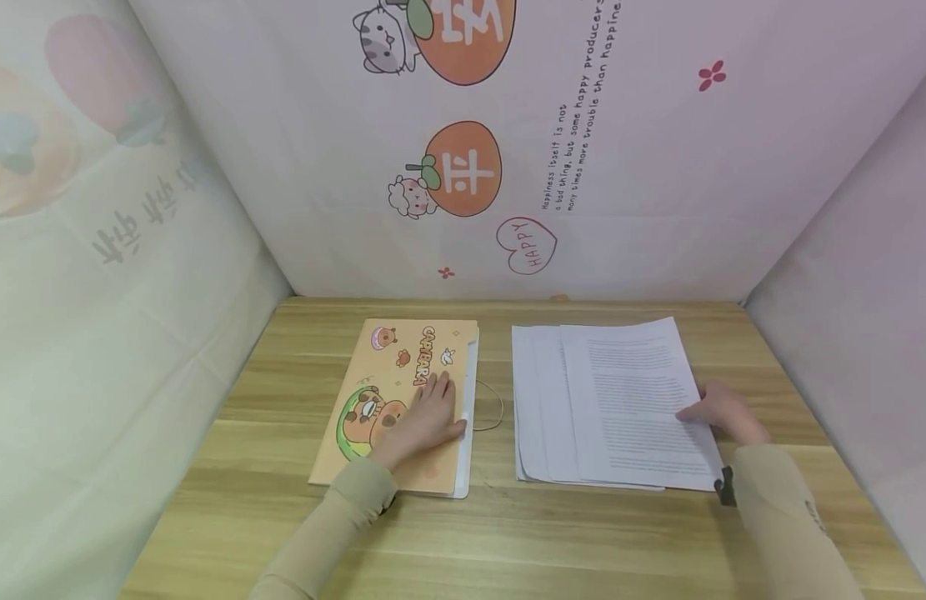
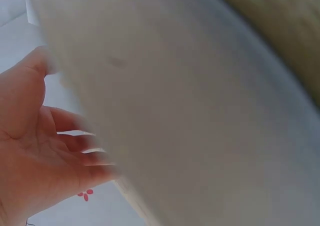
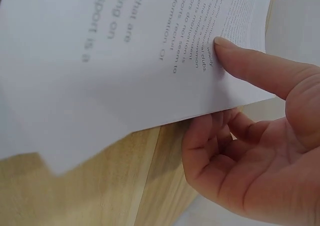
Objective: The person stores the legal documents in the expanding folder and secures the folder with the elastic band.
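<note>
On the left side of the table lies an orange document folder (image 1: 398, 417) with capybara drawings and white inner pages along its right edge. My left hand (image 1: 431, 414) rests on its cover, fingers extended, with the thumb by the right edge. The left wrist view shows that hand (image 2: 45, 141) beside a blurred pale surface (image 2: 175, 96). To the right is a fanned stack of printed paper sheets (image 1: 635, 400). My right hand (image 1: 721, 408) pinches the right edge of the paper (image 3: 125, 81), thumb on the printed face and curled fingers underneath.
A thin elastic cord (image 1: 500, 408) loops out from the folder's right side. The wooden table (image 1: 523, 542) is bounded by a patterned cloth at the back (image 1: 628, 250) and by cloth walls on the left (image 1: 230, 292) and right (image 1: 845, 250).
</note>
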Demonstrator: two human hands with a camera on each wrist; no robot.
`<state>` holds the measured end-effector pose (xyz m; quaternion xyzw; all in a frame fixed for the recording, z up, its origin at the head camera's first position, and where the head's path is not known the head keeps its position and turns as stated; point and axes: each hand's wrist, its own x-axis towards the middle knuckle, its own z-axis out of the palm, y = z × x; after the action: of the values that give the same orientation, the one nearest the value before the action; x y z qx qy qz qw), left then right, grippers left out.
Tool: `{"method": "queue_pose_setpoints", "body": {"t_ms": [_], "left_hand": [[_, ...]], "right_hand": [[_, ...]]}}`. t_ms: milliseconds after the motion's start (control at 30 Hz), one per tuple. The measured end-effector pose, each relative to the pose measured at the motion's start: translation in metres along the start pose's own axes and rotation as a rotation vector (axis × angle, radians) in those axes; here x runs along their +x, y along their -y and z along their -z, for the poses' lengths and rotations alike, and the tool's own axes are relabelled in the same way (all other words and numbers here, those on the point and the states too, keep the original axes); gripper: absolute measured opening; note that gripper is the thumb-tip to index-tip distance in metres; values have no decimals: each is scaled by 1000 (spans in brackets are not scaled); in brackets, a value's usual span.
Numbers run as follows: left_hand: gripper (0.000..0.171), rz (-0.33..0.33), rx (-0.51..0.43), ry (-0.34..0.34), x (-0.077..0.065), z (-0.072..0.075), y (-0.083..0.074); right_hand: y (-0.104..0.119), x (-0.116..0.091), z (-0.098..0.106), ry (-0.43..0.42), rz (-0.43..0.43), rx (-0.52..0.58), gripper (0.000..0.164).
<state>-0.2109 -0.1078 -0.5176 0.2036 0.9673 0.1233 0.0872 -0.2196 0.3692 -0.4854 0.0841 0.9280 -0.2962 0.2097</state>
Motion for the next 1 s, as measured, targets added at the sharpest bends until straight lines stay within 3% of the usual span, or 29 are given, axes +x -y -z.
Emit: {"method": "queue_pose_setpoints", "body": {"t_ms": [267,600,800,1000], "left_hand": [[78,2,1,-27,3,-3,-1],[71,-28,-18,-17,3,9,-6],[61,-53,-45,-25,5,16,-4],[45,-65,-92,-34,6,22,-2]], "right_hand": [[2,-4,1,-12,13,-40,53],[-5,-3,6,-47,49,-120,48],[-8,-5,7,-23,61,-51,47],[-12,-9,7,-18,128,17,38]]}}
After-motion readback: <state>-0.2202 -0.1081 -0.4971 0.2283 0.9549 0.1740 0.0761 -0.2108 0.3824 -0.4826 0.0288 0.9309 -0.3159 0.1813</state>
